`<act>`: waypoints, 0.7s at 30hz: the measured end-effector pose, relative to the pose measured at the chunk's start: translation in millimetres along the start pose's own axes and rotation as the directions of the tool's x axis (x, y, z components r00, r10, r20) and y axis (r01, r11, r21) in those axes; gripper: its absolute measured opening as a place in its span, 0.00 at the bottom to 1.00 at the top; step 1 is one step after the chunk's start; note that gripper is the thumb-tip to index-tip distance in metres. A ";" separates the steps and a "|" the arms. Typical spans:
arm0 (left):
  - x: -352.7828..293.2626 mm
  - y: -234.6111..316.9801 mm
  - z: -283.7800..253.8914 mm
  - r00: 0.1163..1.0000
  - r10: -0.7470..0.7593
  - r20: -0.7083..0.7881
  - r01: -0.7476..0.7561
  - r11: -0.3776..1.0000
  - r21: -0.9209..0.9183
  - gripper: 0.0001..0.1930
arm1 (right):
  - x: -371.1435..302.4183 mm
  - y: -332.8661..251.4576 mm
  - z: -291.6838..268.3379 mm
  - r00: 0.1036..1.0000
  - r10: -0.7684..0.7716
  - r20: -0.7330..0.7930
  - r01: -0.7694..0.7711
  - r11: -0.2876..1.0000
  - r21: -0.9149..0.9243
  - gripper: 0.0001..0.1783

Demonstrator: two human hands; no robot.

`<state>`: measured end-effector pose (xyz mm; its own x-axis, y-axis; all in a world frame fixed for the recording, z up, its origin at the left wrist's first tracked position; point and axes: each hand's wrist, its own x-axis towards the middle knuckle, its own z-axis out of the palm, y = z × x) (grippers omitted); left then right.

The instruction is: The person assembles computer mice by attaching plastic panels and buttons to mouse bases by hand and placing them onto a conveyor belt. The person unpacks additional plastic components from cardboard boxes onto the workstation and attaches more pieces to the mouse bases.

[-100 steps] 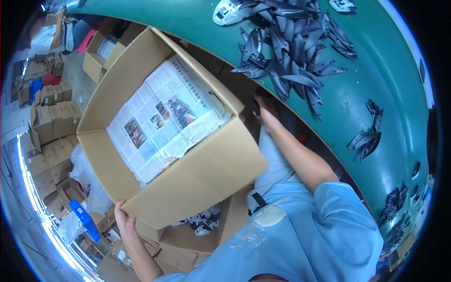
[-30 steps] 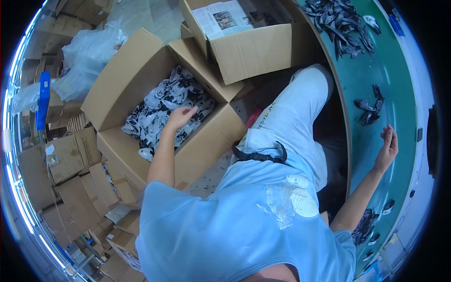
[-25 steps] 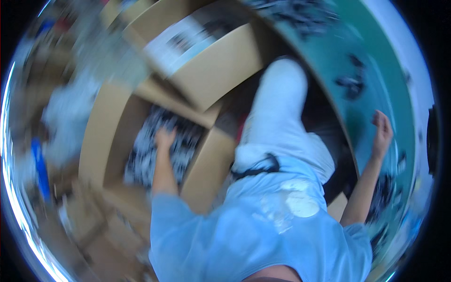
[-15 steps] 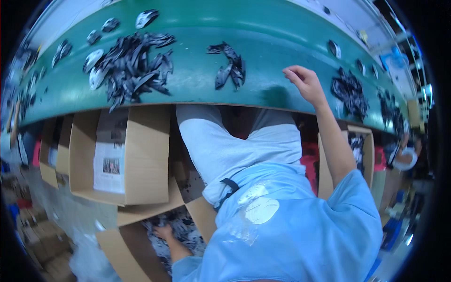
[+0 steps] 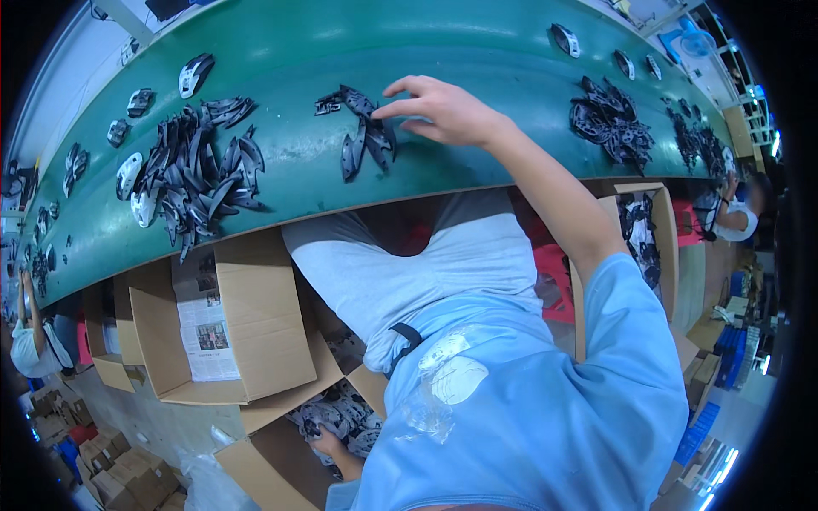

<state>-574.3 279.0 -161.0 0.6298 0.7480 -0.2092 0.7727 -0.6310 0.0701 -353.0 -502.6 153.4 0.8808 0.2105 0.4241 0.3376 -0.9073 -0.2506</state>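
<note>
My right hand [image 5: 439,111] reaches over the green table with its fingers spread and nothing in its grasp. Its fingertips are beside a small cluster of black curved plastic parts [image 5: 366,140], and the index finger appears to touch or overlap the top one. Low on the left, my left hand [image 5: 325,441] is down in an open cardboard box [image 5: 277,464] among black and grey plastic parts [image 5: 354,417]. A dark piece lies at its fingers. Whether the fingers grip it is too small to tell.
A large heap of black parts [image 5: 192,170] lies left on the green table [image 5: 460,51], another heap [image 5: 609,123] right. Grey-and-black shells [image 5: 196,75] lie behind. A cardboard box with newspaper [image 5: 264,319] stands left of my legs, a filled box [image 5: 643,238] right. Other people sit at both ends.
My right hand has swung left across the table to the small cluster of parts. My left hand stays in the box. The whole view has turned and shifted somewhat.
</note>
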 end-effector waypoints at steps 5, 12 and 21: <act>-83.8 24.5 -88.0 0.971 -0.182 0.158 0.218 0.385 -0.897 0.29 | 25.9 37.4 11.9 0.963 -0.097 0.250 0.082 0.994 0.070 0.13; -173.3 279.6 -233.1 0.830 0.523 -0.193 -0.472 0.476 -0.742 0.29 | 15.8 -0.4 -9.2 0.945 0.277 0.173 -0.311 0.601 0.736 0.08; -275.8 512.6 -240.9 -0.131 0.911 -0.391 -0.814 -0.324 -0.483 0.30 | 9.0 -118.5 61.4 0.809 0.587 -0.015 -0.175 0.264 0.949 0.08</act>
<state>-332.8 -201.2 167.6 0.6527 -0.5922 0.4726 -0.7244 -0.3050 0.6183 -364.8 -370.8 133.5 0.9063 -0.3676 0.2088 0.2504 0.0688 -0.9657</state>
